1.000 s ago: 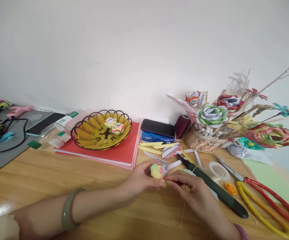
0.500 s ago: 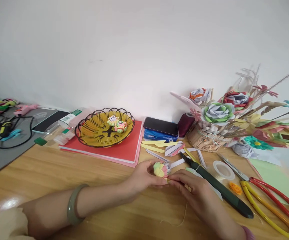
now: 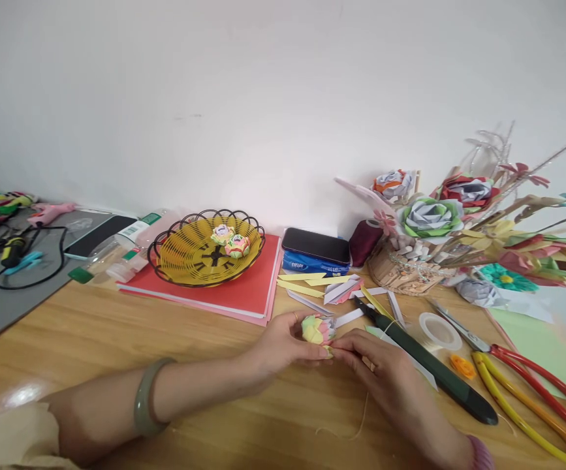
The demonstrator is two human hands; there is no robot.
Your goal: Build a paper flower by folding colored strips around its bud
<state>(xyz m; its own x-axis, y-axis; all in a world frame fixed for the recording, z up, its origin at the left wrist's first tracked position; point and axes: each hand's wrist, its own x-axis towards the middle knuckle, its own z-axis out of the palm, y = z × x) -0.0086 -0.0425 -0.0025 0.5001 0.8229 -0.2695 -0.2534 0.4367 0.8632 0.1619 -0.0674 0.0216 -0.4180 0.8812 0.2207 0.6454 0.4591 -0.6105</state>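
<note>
My left hand (image 3: 285, 343) is closed around a small folded-paper flower (image 3: 318, 330) in yellow, pink, green and pale violet. Its thumb lies along the near side of the flower, by a small yellow-green piece at the base. My right hand (image 3: 378, 362) pinches at the flower's lower right edge; what sits between its fingertips is too small to make out. A thin pale thread (image 3: 358, 424) hangs below the right hand and curls on the table. Just right of that hand lies a dark green craft knife (image 3: 429, 359).
A yellow basket (image 3: 179, 254) with two paper balls stands on red paper (image 3: 256, 287). Paper strips (image 3: 307, 277) lie near a phone (image 3: 314, 245) on a blue pack. To the right are a tape spool (image 3: 439, 331), scissors (image 3: 503, 356) and a pot of paper flowers (image 3: 405, 274).
Both hands hold nearly the same pose around the paper flower. The whole view has shifted very slightly; nothing has been let go or picked up.
</note>
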